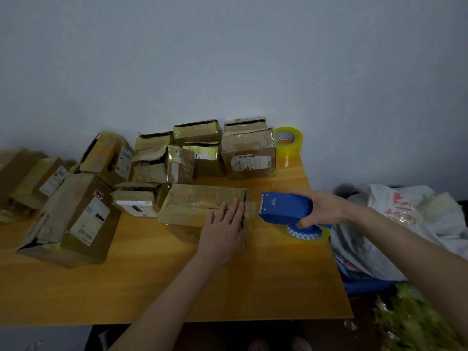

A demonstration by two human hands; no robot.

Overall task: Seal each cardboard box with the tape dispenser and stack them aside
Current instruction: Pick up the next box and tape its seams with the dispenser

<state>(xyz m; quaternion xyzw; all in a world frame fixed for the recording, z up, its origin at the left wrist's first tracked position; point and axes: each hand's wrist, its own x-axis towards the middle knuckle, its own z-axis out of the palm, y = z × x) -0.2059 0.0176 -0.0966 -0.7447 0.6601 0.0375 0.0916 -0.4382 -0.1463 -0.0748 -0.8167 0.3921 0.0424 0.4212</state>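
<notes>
left hand [222, 225] lies flat, fingers straight, on the cardboard box [202, 206] mid-table. right hand [320, 207] grips the blue tape dispenser [285, 207] just right of the box, a strip of tape [252, 208] bridging them. more boxes [249, 154] crowd the wooden table [177, 287] behind.

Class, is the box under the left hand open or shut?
Shut: the box has its flaps flat, meeting at a seam under the left hand.

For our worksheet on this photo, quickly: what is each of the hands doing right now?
Left hand: open, fingers straight, flat on the cardboard box.
Right hand: holds the blue tape dispenser.
</notes>
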